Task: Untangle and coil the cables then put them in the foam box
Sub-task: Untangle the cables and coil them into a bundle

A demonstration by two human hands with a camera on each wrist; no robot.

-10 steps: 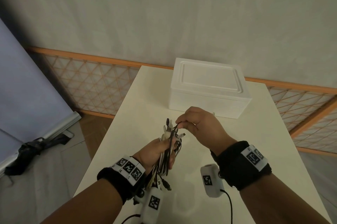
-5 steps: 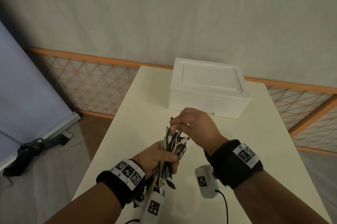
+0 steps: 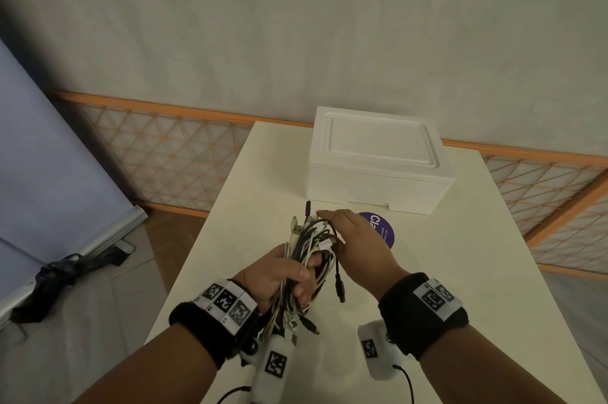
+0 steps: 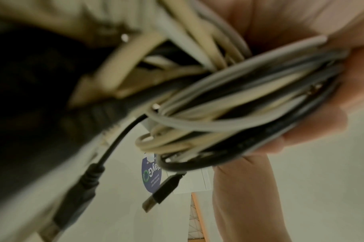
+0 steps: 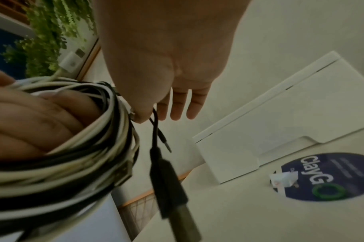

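At seven o'clock the left hand gripped the bundle of black and white cables above the table. The right hand, fingers straight, touched the bundle's side. The closed foam box sat at twelve o'clock.

Black wristbands with white square-code tags (white tagged camera pods beneath, black leads)

Cables glossy plastic; foam box matt; table smooth.
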